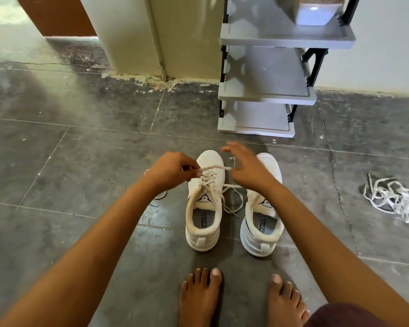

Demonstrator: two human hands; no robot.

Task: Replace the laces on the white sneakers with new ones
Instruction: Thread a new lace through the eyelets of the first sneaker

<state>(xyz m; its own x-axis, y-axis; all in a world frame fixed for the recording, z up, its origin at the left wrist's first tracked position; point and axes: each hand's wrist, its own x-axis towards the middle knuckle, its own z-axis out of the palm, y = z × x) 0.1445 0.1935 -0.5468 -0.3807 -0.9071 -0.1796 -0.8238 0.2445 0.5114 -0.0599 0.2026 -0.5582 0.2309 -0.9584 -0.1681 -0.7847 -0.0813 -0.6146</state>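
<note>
Two white sneakers sit side by side on the dark tiled floor (80,149), toes pointing away from the person and heels toward the bare feet (198,296). The left sneaker (204,208) has a lace (213,167) threaded in it, and both hands are right over its toe end.

The left hand (172,171) is curled up, its fingers (191,172) pinching the lace just above the front eyelets. From there a flat stretch of lace runs across to the right hand (246,171), which hovers between the two toes and hides part of the right sneaker (262,215). That hand's fingers are spread and fairly straight but blurry. The lace reaches the thumb, and honestly I can't tell if it's pinched or just touching.

The loose lace ends trail down into the gap between the shoes. Off to the right, well apart from the shoes, lies a tangled pile of white laces (390,199). A grey shelf rack (265,97) stands just beyond the toes by the wall (376,43), so it's tight ahead. There's open floor to the left, and also between the right sneaker and the pile.
</note>
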